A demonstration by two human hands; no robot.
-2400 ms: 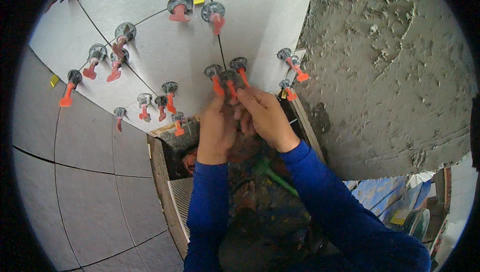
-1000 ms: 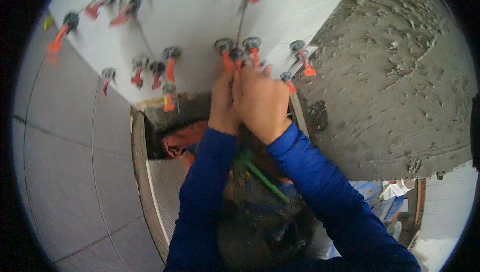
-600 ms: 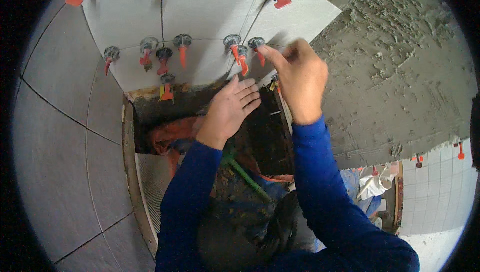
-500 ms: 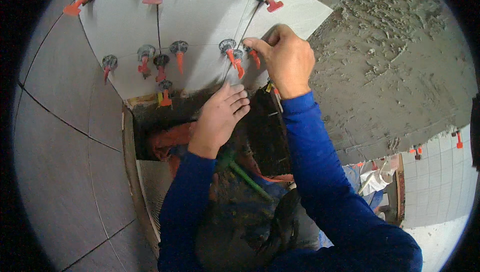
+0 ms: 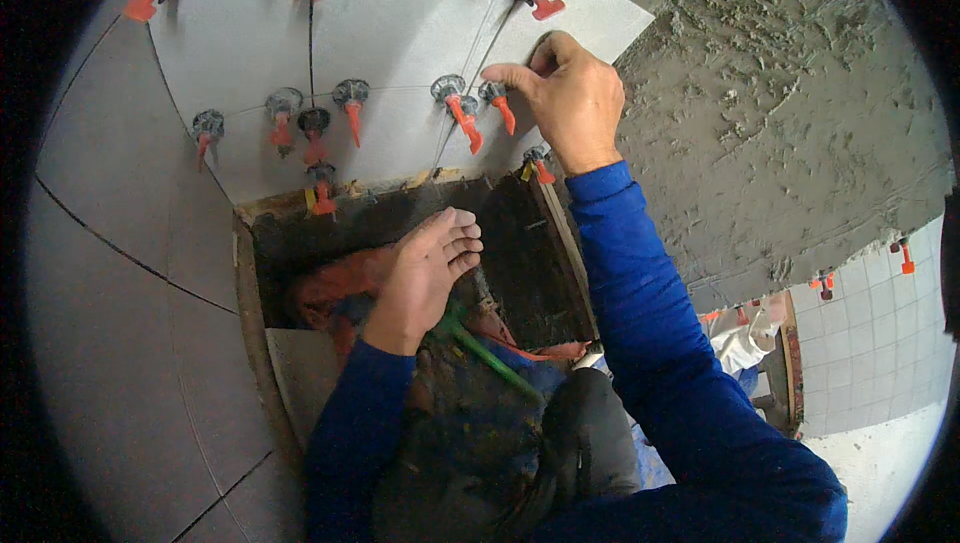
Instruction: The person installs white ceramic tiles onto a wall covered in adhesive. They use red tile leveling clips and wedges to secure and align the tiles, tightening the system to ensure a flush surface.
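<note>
My right hand (image 5: 578, 98) is against a pale wall tile (image 5: 400, 28), close to its edge beside the grey mortar. Its thumb stretches left, apart from the bent index finger; the other fingertips are hidden and nothing shows between thumb and index. Just below the thumb sits a tile levelling clip (image 5: 498, 103) with a red T-shaped handle and a dark round base. Left of it, two more red-handled clips (image 5: 463, 118) overlap at a tile joint. My left hand (image 5: 432, 268) hangs lower, fingers loosely extended and holding nothing, in front of a dark recess (image 5: 540, 263) under the tiles.
Rough wet mortar (image 5: 790, 133) covers the surface at right. Large grey tiles (image 5: 110, 273) line the left side. Several more red-handled clips (image 5: 352, 103) stick out of the pale tiles. A green handle (image 5: 495, 361) lies below my hands; small pale tiles (image 5: 875, 333) stand at far right.
My left hand has dropped down and left, away from the tile's lower edge. My right hand stays by the clip, its thumb slightly higher and off the handle. The view has shifted slightly.
</note>
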